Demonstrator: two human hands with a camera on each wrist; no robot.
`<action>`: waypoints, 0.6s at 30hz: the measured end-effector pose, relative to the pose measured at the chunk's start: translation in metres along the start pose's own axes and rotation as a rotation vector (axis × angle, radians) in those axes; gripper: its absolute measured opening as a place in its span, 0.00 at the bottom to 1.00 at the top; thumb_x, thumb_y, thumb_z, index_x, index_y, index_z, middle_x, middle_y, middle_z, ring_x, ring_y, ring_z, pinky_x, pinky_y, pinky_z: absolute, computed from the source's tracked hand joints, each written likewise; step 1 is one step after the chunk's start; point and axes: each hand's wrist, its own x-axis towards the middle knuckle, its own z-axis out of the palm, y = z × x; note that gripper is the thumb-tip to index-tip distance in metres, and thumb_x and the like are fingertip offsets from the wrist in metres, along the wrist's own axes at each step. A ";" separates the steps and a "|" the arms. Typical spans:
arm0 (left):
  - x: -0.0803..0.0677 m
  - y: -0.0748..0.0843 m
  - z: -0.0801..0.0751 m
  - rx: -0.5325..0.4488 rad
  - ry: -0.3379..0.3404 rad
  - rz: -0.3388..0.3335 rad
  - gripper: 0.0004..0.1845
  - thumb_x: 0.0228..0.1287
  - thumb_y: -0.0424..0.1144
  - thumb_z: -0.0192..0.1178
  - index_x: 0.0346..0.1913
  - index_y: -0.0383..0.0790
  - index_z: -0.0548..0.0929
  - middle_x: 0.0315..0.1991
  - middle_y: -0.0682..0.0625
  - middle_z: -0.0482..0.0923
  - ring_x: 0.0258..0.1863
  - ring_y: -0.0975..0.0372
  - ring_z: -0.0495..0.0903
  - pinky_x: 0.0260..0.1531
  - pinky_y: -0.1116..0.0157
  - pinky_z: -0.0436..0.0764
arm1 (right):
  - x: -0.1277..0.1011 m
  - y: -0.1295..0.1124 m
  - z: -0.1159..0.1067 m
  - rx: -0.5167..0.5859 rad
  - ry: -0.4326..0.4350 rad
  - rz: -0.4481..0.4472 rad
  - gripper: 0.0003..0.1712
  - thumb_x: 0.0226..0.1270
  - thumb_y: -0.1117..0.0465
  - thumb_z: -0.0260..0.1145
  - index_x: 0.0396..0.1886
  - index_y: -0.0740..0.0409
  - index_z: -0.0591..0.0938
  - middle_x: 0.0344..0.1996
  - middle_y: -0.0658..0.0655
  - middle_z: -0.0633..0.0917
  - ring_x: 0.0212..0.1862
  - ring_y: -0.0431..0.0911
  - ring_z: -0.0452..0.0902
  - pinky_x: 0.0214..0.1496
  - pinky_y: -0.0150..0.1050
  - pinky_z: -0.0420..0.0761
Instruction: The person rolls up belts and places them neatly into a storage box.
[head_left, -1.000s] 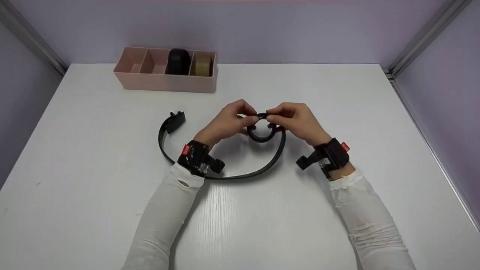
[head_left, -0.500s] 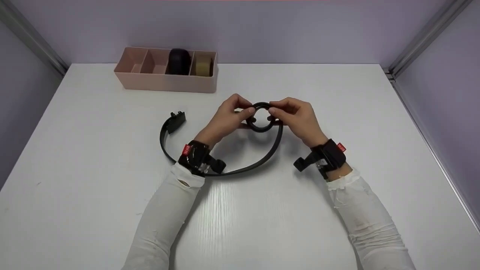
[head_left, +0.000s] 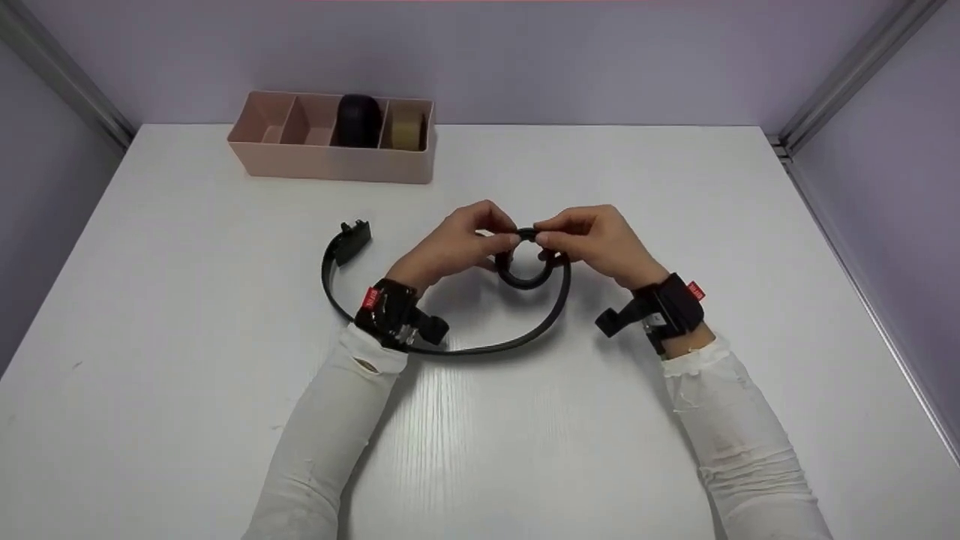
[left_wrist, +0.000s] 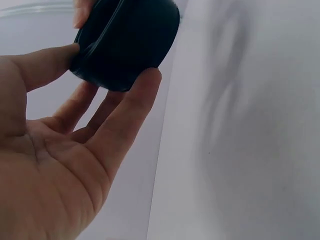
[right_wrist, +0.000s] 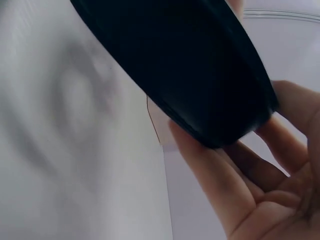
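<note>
A black belt [head_left: 489, 349] is partly wound into a round coil [head_left: 525, 284] held between both hands above the white table. Its free length curves down and passes under the left wrist. At the other end, a black buckle [head_left: 352, 243] rests left of the left hand. My left hand [head_left: 457, 244] pinches the coil's left side between thumb and fingers; in the left wrist view, fingertips support the belt [left_wrist: 132, 45] from below. On the opposite side my right hand [head_left: 596, 244] grips the coil, its thumb and fingers against the wide strap [right_wrist: 180, 65] in the right wrist view.
At the back left of the table [head_left: 675, 180] stands a pink divided box [head_left: 337, 163]. A rounded black item [head_left: 359, 121] and a yellowish tape roll [head_left: 407, 129] sit in two of its compartments. Pale walls [head_left: 525, 60] enclose the table's back and sides.
Both hands and the coil first moved up in the head view, then came back down close to where they were. The buckle end has stayed almost in place.
</note>
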 end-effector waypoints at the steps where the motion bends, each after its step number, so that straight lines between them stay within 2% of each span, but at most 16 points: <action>1: 0.000 0.000 0.001 0.008 -0.014 -0.004 0.12 0.65 0.42 0.61 0.46 0.40 0.75 0.49 0.47 0.75 0.42 0.57 0.81 0.39 0.60 0.83 | 0.000 0.000 0.000 -0.017 -0.019 0.010 0.17 0.64 0.59 0.67 0.49 0.64 0.83 0.39 0.61 0.86 0.40 0.54 0.83 0.40 0.42 0.83; 5: -0.001 -0.002 0.002 0.013 -0.037 -0.012 0.12 0.64 0.42 0.62 0.46 0.40 0.76 0.49 0.47 0.75 0.43 0.58 0.81 0.38 0.59 0.83 | -0.001 -0.002 0.000 -0.066 -0.054 0.033 0.16 0.64 0.58 0.67 0.48 0.62 0.83 0.40 0.61 0.86 0.38 0.51 0.83 0.39 0.42 0.83; 8: 0.000 -0.002 0.002 0.002 -0.018 0.001 0.11 0.65 0.40 0.61 0.46 0.40 0.76 0.50 0.47 0.75 0.43 0.58 0.81 0.38 0.60 0.83 | 0.000 -0.002 0.002 -0.052 -0.034 0.022 0.16 0.64 0.59 0.67 0.49 0.63 0.83 0.40 0.61 0.86 0.39 0.53 0.83 0.40 0.41 0.83; 13: 0.001 0.001 0.003 -0.017 0.036 0.036 0.10 0.66 0.38 0.60 0.46 0.40 0.75 0.50 0.47 0.74 0.43 0.58 0.82 0.38 0.61 0.83 | 0.005 0.009 0.002 0.015 0.048 -0.016 0.18 0.63 0.58 0.67 0.50 0.62 0.83 0.41 0.64 0.85 0.42 0.56 0.82 0.41 0.37 0.82; 18: 0.003 0.002 0.005 -0.103 0.109 0.041 0.10 0.68 0.37 0.58 0.47 0.38 0.72 0.48 0.44 0.73 0.43 0.56 0.80 0.38 0.60 0.83 | 0.012 0.026 0.003 0.093 0.166 -0.052 0.19 0.61 0.56 0.69 0.49 0.60 0.83 0.42 0.63 0.85 0.42 0.53 0.83 0.42 0.38 0.82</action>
